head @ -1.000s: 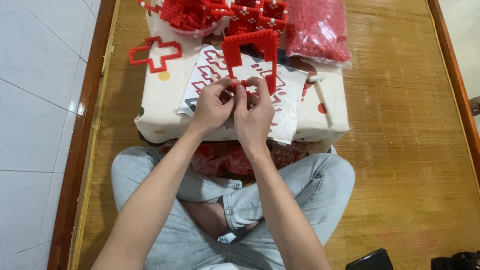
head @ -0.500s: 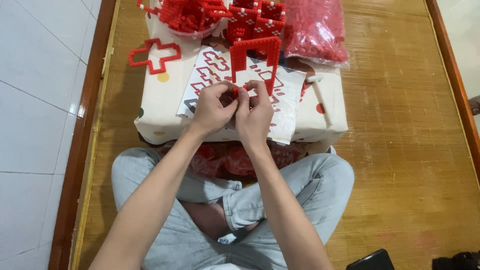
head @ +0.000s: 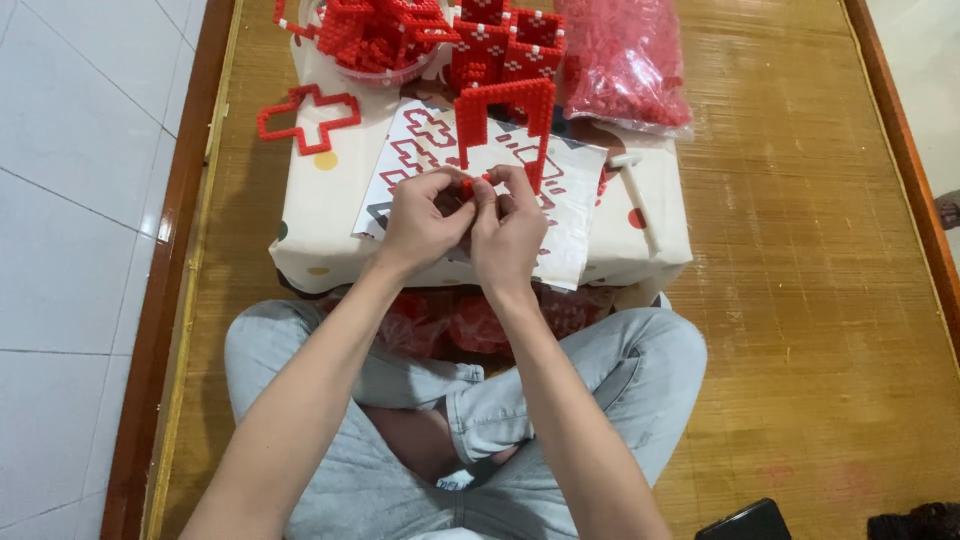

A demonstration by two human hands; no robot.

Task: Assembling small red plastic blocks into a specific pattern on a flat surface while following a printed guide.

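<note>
Both hands, left hand (head: 425,222) and right hand (head: 510,228), pinch shut on a small red block (head: 468,186) at the arch-shaped red frame (head: 505,118); pressing it squarely seats it best.

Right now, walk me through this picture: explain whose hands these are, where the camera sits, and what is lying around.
This is one view from a camera worn on a person's head, looking down. The person sits cross-legged on a woven mat. The left hand and right hand meet on a small red bead piece, beneath a red arch-shaped bead frame. On the cream cloth-covered box lie a white pattern sheet with red drawings, a red bead cross outline, a bag of red beads and finished red bead blocks.
</note>
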